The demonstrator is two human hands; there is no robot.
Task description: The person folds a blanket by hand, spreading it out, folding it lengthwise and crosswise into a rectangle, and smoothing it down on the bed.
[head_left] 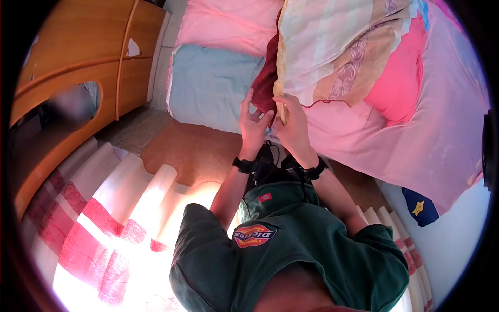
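Note:
A beige and cream patterned cloth (325,52) with a dark red underside (266,78) lies over the bed. My right hand (293,127) pinches its near left corner, where a folded beige edge shows between thumb and fingers. Just left of it, my left hand (253,127) has its fingers apart beside the dark red part, touching or nearly touching it. A thin dark red cord or edging runs along the cloth's near side.
Beyond my left hand lie a blue-grey cloth (213,86) and pink bedding (228,26). A bright pink pillow (397,83) and a lilac sheet (436,119) are at right. A wooden cabinet (73,41) stands left, curtains (104,223) below.

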